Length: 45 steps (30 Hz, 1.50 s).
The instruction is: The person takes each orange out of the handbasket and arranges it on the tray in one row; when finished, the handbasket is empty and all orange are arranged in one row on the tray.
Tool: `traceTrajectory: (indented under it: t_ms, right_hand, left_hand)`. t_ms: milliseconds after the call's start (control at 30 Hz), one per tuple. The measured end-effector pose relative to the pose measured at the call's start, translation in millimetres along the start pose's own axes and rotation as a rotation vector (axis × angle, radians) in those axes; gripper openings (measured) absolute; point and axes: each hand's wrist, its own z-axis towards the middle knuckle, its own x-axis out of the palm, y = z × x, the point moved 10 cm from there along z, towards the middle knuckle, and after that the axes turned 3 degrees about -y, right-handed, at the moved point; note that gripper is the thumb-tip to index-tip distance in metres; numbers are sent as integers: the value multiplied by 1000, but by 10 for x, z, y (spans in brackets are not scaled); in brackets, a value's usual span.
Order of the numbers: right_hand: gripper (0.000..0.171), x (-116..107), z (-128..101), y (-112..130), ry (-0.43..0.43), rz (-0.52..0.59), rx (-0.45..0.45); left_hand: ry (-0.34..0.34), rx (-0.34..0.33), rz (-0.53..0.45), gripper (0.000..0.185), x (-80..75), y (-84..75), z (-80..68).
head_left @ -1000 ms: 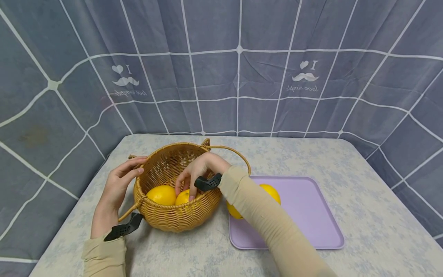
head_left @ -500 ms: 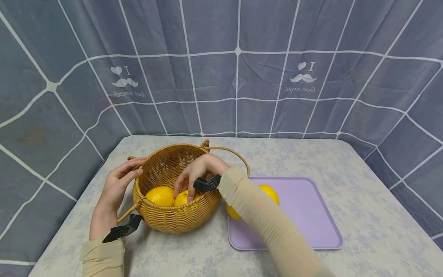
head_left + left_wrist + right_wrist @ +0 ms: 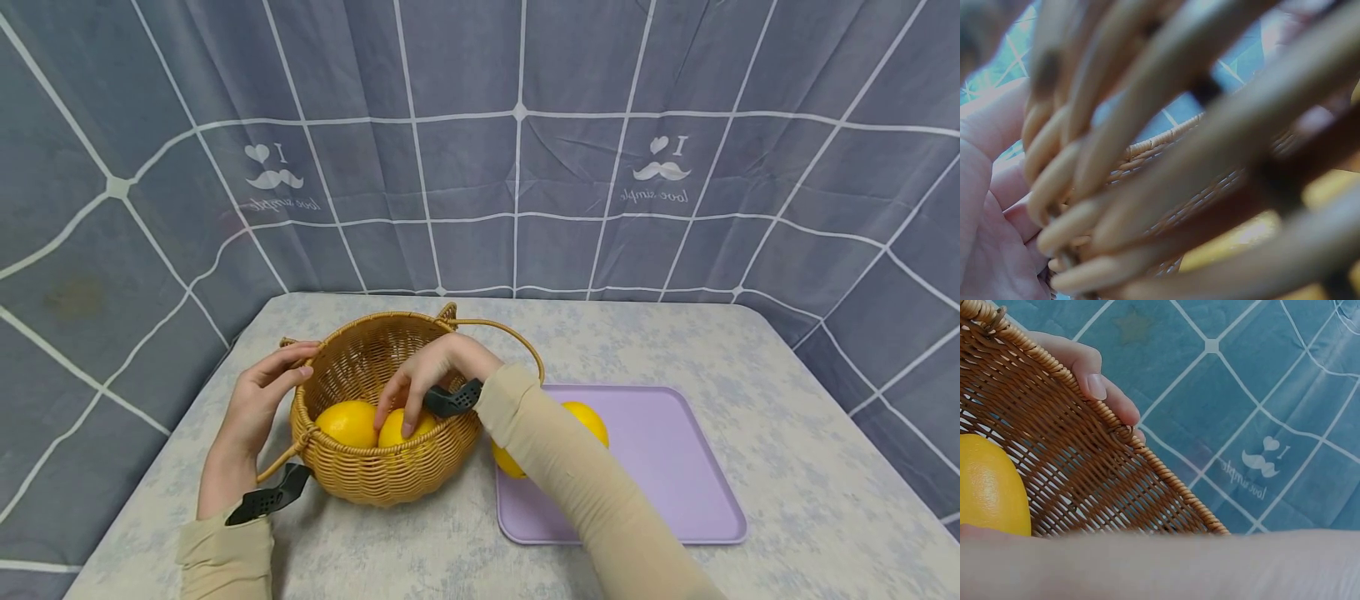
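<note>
Fingers of the right hand [image 3: 431,371] curl in a grip over a smooth round yellow fruit [image 3: 401,427] inside the round woven wicker basket [image 3: 382,475], left of centre in the frame. Beside it lies a second yellow fruit [image 3: 347,422]. Resting against the basket's left rim, the left hand [image 3: 258,396] has relaxed fingers. A third yellow fruit [image 3: 587,419] sits on the flat lilac plastic tray [image 3: 675,467], lower right. Pale mottled tabletop [image 3: 787,417] stretches bare rightward; grey checked cloth [image 3: 517,150] backs it.
</note>
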Motion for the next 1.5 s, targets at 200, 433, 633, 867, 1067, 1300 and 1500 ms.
traceTrajectory:
  t_ms: [200,433,633,867,1067,1300,1500]
  right_hand:
    - [49,-49,0,-57,-38,-51,46]
    - [47,-102,-10,-37,-69,-114,30]
    - [45,-177,-22,-27,-122,-127,40]
    - [45,-215,-54,3,-183,-145,27]
    - [45,-258,-175,131,-284,-195,-52]
    - [47,-325,-435,362,-391,-187,-262]
    - [48,-373,-692,422,-474,-106,-401]
  left_hand:
    - [1,2,5,30,0,4,3]
    - [4,1,4,30,1,2,17]
    - [3,8,2,30,-6,-13,36]
    - [1,-6,14,30,-15,18,35]
    - [0,-12,6,30,-15,37,17]
    - [-2,-13,1,30,-13,43,12]
    - [-9,-20,18,30,-22,49,20]
